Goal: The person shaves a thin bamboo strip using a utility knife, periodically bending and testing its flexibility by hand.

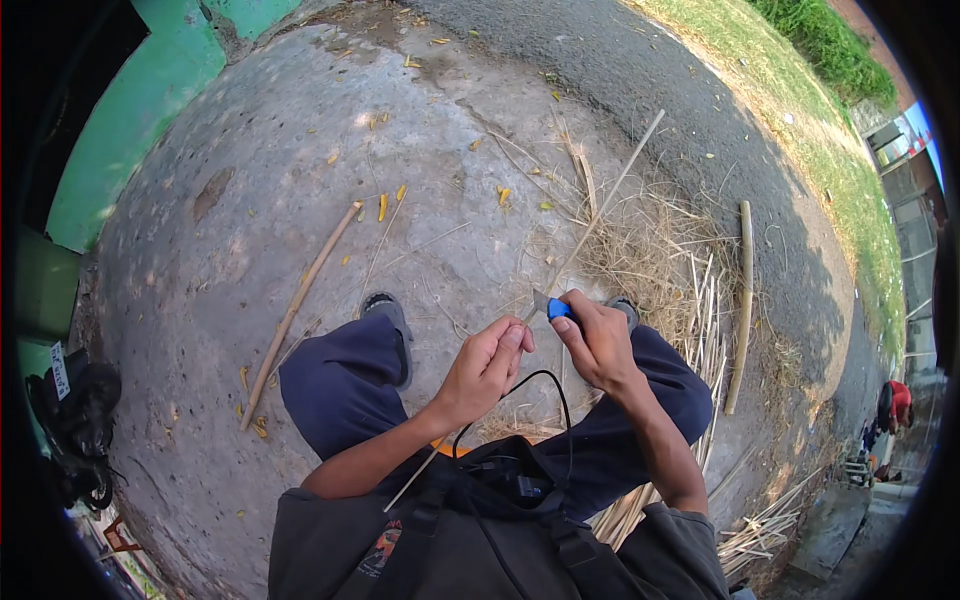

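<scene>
My left hand (482, 368) is closed, pinching a long thin pale bamboo-like strip (610, 200) between thumb and fingers. The strip slants from the upper right, through my hands, to beside my left forearm. My right hand (600, 345) is wrapped round a blue-handled knife (557, 308). Its short, wide grey blade (540, 300) lies against the strip just beyond my left fingertips. Both hands are close together between my bent knees. Most of the knife handle is hidden in my right fist.
Tangled shavings (640, 245) and a pile of split strips (708, 330) lie by my right leg. One round stick (300, 305) is on the concrete to my left, another pole (743, 300) to the right. A black cable (568, 420) loops near my lap. A motorcycle (85, 430) stands far left.
</scene>
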